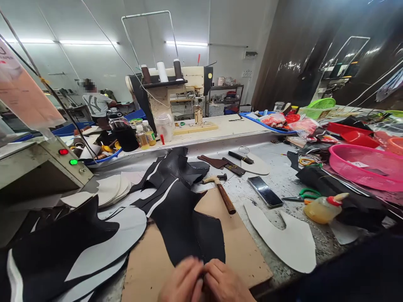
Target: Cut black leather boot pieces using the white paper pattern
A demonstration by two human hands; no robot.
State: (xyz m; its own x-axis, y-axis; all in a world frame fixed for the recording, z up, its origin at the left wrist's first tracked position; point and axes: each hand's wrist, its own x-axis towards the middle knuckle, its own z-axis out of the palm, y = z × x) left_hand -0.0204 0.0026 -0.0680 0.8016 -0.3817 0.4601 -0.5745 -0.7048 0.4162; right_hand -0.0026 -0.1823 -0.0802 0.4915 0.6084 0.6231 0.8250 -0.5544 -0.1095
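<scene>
A black leather boot-upper piece (179, 216) with a white strip along its left edge lies over a tan board (234, 243). My left hand (184, 279) and my right hand (225, 281) meet at its near end, fingers bent and pinched on the edge. Motion slightly blurs the left one, and the fingertips are partly hidden. Beyond lie more black pieces (166, 167), overlapping. A wooden-handled hammer (225, 193) rests at the board's far right. To my left is a stack of black pieces with pale lining (110, 235).
Right of the board are a phone (265, 191), a white U-shaped piece (283, 239), green-handled scissors (307, 194) and a glue bottle (324, 208). A pink basin (368, 167) stands farther right. A sewing machine (189, 79) stands behind; a person (96, 102) sits at far left.
</scene>
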